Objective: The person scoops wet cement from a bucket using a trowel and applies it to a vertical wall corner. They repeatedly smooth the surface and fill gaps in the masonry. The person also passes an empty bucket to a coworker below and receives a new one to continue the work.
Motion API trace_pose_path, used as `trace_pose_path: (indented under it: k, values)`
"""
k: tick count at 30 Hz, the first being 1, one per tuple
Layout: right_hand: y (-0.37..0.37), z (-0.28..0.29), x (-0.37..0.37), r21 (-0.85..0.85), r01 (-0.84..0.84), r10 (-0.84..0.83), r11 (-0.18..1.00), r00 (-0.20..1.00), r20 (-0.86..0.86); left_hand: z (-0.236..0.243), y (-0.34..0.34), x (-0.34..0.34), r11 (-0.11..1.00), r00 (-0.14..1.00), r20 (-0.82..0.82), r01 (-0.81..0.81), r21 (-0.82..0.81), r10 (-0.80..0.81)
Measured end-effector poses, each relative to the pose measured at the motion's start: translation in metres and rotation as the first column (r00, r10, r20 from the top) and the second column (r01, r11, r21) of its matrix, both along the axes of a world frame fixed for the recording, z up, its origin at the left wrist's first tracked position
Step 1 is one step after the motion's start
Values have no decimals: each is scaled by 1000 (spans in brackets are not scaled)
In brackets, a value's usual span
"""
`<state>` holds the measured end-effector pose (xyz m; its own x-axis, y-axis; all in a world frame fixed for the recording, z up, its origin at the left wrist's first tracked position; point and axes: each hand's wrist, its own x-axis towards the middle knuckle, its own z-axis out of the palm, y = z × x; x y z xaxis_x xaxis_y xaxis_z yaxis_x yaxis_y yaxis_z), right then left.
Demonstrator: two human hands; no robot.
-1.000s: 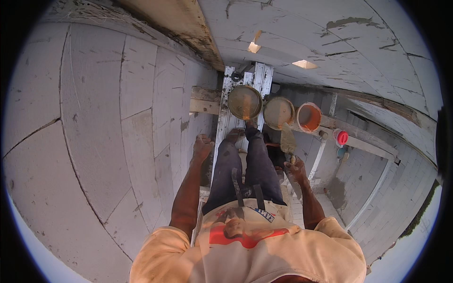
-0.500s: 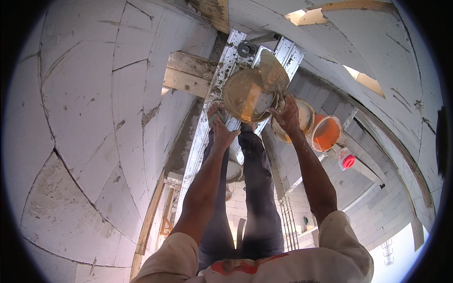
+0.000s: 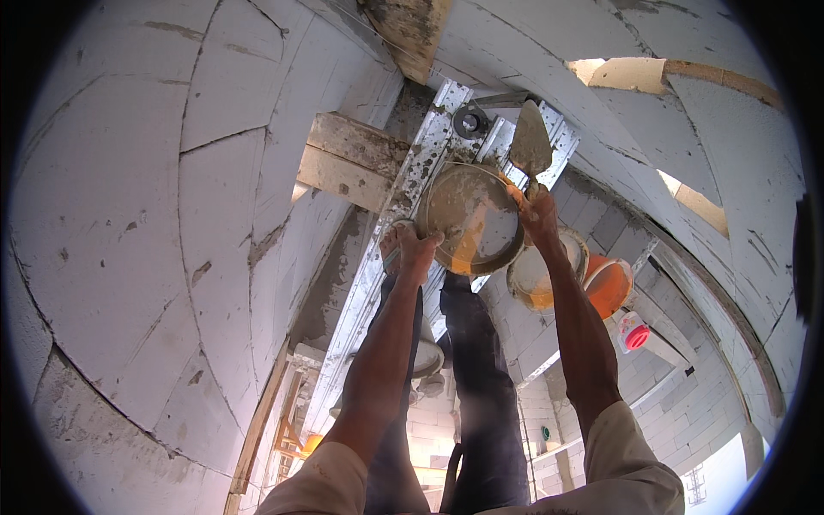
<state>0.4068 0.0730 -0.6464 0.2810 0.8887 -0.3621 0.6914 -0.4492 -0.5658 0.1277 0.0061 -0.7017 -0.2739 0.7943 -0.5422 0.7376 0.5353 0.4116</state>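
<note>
Head: left hand apparently touching bucket rim; right hand holds trowel outside.

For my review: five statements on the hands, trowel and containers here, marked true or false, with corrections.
The right hand holds a trowel. True.
The left hand grips a second trowel. False: no tool shows in it; it is by the large bucket.
The trowel's blade points toward the picture's top. True.
The orange bucket is left of the large bucket. False: it is to the right.
A container with a red lid is right of the orange bucket. True.
</note>
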Motion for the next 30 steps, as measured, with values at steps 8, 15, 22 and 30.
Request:
trace_pose_path:
  k: [8,15,22,30]
  values:
    - [28,194,-34,-98,-11,0,995,994,-107,235,7,-30,710,335,635,-449,-542,696]
    - [43,418,-62,-72,-111,95,991,975,-203,512,-27,-59,643,205,662,-555,-528,721]
    - [72,566,-106,30,-210,209,977,925,-319,645,-53,-67,589,78,747,-670,-452,661]
    - [90,616,-126,143,-409,432,901,877,-212,634,-53,-78,545,4,744,-684,-485,668]
